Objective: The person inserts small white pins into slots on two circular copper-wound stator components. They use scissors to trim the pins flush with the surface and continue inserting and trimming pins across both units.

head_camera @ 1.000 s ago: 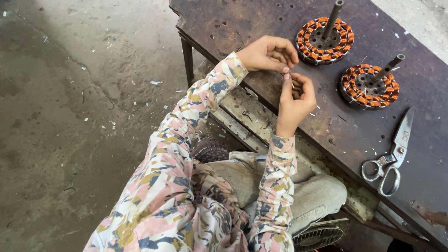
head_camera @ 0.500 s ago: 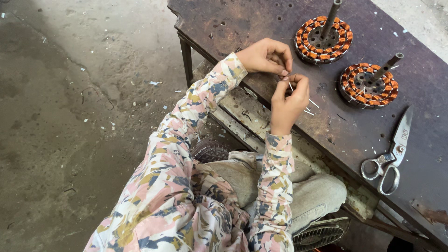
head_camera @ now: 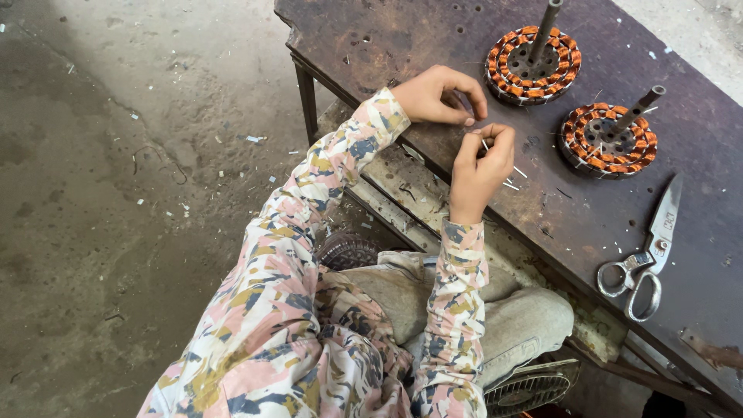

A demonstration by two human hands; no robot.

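Both hands sit close together at the near edge of the table [head_camera: 433, 46]: the left hand [head_camera: 441, 97] and right hand [head_camera: 480, 159] almost touch, leaving only a narrow gap between them. Just right of them lie small white slivers [head_camera: 512, 179]. Farther right, two wound stators [head_camera: 532, 66] [head_camera: 609, 139] stand near each other, each with an upright shaft that blocks a low sweep across. Open tabletop runs between the near stator and the scissors [head_camera: 641, 259], and also behind the left hand toward the far corner.
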